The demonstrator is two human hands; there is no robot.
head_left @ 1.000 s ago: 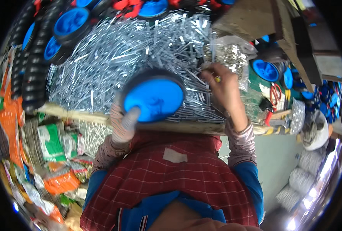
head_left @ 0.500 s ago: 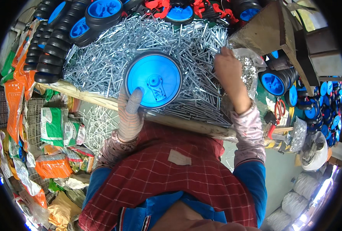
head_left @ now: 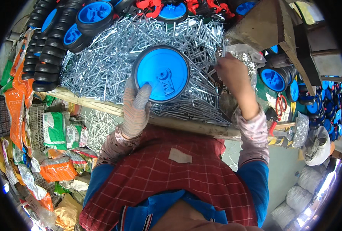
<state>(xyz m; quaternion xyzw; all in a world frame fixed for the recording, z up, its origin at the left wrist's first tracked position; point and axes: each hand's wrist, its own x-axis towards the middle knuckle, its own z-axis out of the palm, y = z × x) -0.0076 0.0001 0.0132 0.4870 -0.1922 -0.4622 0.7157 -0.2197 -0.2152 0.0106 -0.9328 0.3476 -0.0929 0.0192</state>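
Observation:
My left hand (head_left: 137,106), in a pale striped glove, grips a blue wheel (head_left: 155,75) with a black tyre by its lower left rim. The thumb lies on the blue face, which has a round hub and a raised bracket shape. The wheel is held above a wide heap of silvery metal rods (head_left: 105,63). My right hand (head_left: 234,73), bare, is at the heap's right edge, beside a clear plastic bag (head_left: 252,52) of small shiny metal pieces. Its fingers are drawn together, and whatever is between them is hidden.
Stacked black-tyred wheels (head_left: 47,57) line the far left. Red plastic parts (head_left: 150,5) lie along the back. A brown board structure (head_left: 255,29) rises at the far right, near red-handled scissors (head_left: 280,104). A wooden edge (head_left: 90,102) borders the heap in front of me.
My left hand has carried the wheel a little to the right and away from me. The right hand stays near the bag, shifted only slightly.

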